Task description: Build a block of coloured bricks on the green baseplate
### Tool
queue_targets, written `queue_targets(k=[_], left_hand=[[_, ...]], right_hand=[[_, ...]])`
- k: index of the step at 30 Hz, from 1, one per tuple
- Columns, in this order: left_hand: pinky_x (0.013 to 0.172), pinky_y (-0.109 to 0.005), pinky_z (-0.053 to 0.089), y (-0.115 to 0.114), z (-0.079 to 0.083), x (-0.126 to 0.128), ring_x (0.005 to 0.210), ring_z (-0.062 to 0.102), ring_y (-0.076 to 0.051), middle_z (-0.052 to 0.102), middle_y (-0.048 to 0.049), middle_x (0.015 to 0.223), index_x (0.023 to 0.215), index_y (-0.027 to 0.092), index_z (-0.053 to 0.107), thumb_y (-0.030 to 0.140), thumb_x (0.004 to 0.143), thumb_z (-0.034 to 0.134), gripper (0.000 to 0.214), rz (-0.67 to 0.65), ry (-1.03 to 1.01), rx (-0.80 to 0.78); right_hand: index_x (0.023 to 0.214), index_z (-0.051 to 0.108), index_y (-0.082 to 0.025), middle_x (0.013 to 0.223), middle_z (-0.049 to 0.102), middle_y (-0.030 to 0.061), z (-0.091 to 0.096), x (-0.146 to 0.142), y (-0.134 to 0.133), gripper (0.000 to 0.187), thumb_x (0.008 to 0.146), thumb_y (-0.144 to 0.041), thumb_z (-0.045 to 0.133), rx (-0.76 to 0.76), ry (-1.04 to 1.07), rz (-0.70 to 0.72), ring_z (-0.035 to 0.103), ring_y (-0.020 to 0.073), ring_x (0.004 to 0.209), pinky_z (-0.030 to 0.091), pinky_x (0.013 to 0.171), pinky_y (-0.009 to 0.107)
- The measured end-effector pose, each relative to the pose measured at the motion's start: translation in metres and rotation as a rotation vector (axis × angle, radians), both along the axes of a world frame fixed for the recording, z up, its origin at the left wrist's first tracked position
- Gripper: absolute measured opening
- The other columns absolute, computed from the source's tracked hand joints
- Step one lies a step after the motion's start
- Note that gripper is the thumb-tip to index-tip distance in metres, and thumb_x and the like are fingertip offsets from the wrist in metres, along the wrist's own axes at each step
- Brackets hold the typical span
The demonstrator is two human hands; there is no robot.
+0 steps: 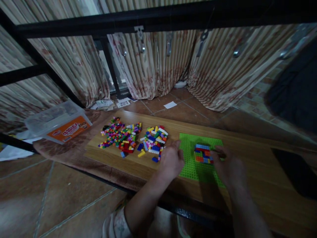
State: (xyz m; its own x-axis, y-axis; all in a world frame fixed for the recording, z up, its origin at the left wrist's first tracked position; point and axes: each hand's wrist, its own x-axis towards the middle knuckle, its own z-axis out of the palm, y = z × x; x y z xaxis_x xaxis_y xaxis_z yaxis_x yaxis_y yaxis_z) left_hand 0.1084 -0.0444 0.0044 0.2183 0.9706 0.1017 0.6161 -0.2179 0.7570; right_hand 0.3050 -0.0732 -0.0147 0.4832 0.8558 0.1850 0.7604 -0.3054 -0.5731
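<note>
On a green studded baseplate (188, 162) sits a low, roughly square build of coloured toy bricks (202, 154), with blue, red, orange and yellow pieces showing. My right hand (230, 167) is at the build's right side, fingers curled together; whether a brick is between them is hidden. My left hand (172, 162) is closed, between the baseplate's left edge and the smaller pile of loose bricks (153, 140). What its fingers hold, if anything, I cannot make out. Farther left lies a bigger heap of small mixed bricks (120, 134).
The wooden board (138, 165) rests on a brown cloth-covered surface (99, 170). A clear plastic tub (58, 120) with an orange label stands at the left. A dark flat object (293, 170) lies at the right. Behind hang striped curtains (158, 66) beneath a black metal bar (158, 19).
</note>
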Motion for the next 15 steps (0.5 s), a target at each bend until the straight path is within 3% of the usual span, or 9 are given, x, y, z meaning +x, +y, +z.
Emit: queue_targets(k=[3,7,11,15], left_hand=[[0.093,-0.033,0.050,0.018,0.005,-0.023,0.100,0.065,-0.020,0.070,-0.0094,0.109,0.115,0.016,0.064,0.014,0.086,0.048,0.033,0.176,-0.143,0.020],[0.085,-0.031,0.051,0.038,0.002,-0.046,0.090,0.067,-0.018,0.072,-0.0081,0.098,0.105,0.014,0.068,0.017,0.082,0.055,0.026,0.362,-0.451,0.019],[0.079,-0.028,0.051,0.045,0.000,-0.056,0.082,0.066,-0.016,0.072,-0.0051,0.086,0.096,0.011,0.069,0.021,0.074,0.066,0.025,0.431,-0.806,-0.066],[0.073,-0.025,0.050,0.043,0.006,-0.057,0.074,0.065,-0.014,0.070,-0.0019,0.078,0.087,0.012,0.070,0.021,0.068,0.072,0.021,0.447,-0.933,-0.133]], right_hand=[[0.103,0.069,-0.016,0.096,0.072,0.0137,0.013,-0.020,-0.002,0.036,0.085,-0.040,0.049,0.158,0.021,-0.018,0.066,0.0261,0.079,0.049,0.075,0.040],[0.098,0.069,-0.019,0.097,0.071,0.0089,0.014,-0.056,-0.002,0.028,0.087,-0.038,0.051,0.270,0.187,0.223,0.066,0.0213,0.083,0.050,0.078,0.034],[0.097,0.068,-0.020,0.094,0.070,0.0064,0.005,-0.091,0.000,0.022,0.088,-0.031,0.051,0.155,0.180,0.459,0.065,0.0198,0.084,0.050,0.078,0.033],[0.096,0.068,-0.021,0.095,0.070,0.0051,-0.002,-0.111,0.002,0.020,0.088,-0.026,0.050,0.059,0.139,0.525,0.065,0.0183,0.083,0.048,0.078,0.031]])
